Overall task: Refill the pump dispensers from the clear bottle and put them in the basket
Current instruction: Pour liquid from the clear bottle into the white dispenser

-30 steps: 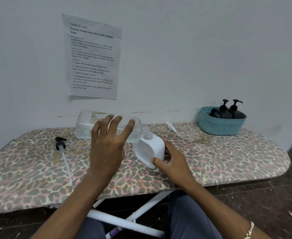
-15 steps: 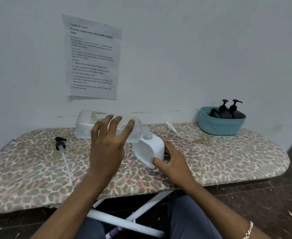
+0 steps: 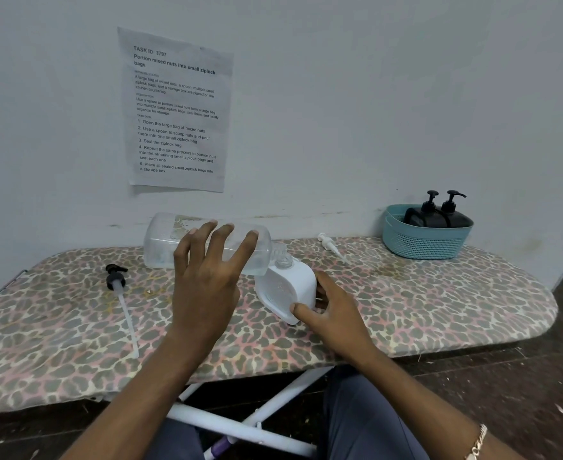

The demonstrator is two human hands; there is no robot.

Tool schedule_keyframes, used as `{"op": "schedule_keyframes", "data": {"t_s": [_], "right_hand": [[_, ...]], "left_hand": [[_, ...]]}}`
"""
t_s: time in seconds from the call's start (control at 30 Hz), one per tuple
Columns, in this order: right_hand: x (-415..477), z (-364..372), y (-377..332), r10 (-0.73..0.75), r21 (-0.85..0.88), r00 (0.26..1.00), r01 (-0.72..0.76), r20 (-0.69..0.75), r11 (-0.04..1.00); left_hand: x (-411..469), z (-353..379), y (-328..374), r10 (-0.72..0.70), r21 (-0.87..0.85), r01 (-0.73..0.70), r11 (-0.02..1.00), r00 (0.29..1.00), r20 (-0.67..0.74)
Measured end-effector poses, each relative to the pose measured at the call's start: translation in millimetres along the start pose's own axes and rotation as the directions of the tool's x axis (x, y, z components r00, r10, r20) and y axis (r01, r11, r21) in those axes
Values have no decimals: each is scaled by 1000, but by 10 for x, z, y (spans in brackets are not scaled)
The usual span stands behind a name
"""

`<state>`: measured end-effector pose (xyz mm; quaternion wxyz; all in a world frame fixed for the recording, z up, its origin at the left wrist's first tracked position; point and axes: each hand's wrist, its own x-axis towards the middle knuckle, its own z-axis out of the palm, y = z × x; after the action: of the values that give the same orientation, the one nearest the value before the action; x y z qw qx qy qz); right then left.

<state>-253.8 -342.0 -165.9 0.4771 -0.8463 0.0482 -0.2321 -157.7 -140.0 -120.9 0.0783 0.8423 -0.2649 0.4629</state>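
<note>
My left hand (image 3: 207, 277) grips the clear bottle (image 3: 164, 240), tipped on its side with its neck (image 3: 281, 254) pointing right into the top of a white dispenser body (image 3: 288, 290). That dispenser leans tilted on the leopard-print board (image 3: 439, 303), and my right hand (image 3: 333, 310) holds it by its lower right side, thumb on the front. Little liquid shows in the clear bottle. A white pump head (image 3: 330, 244) lies behind the dispenser. A black pump head with its long tube (image 3: 117, 280) lies at the left.
A teal basket (image 3: 426, 240) stands at the back right by the wall, with two black pump dispensers (image 3: 439, 214) inside. A printed sheet (image 3: 177, 111) is stuck to the wall. The board's white legs (image 3: 240, 426) and my knees are below its front edge.
</note>
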Motion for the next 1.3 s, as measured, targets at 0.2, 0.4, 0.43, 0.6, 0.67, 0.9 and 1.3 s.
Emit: {"op": "schedule_keyframes", "data": {"t_s": [0.2,0.4,0.43,0.6,0.67,0.9,1.3], "right_hand": [[-1,0,4,6,20,1000,-6,0,1000],[-10,-5,-7,3,16,1000,-3,-1,1000],[-10,-6,-6,2,14,1000,-2,-2,1000],[-6,-11,-7,-5,5,1000,5,-2,1000],[-5,-12,-4,-5,7,1000,5,-3,1000],[2,-6,6,-7,6,1000,7,-1,1000],[3,-5,8,-5,16,1000,5,-5,1000]], "left_hand": [[-4,0,4,-3,1,3,1000,1000,-2],[0,-2,12,3,4,-3,1000,1000,0],[0,-2,13,3,5,-3,1000,1000,1],[0,3,12,4,9,-4,1000,1000,2],[-1,2,11,4,10,-4,1000,1000,0],[-2,3,14,5,9,-5,1000,1000,-7],[-3,-3,15,6,8,-6,1000,1000,-18]]}}
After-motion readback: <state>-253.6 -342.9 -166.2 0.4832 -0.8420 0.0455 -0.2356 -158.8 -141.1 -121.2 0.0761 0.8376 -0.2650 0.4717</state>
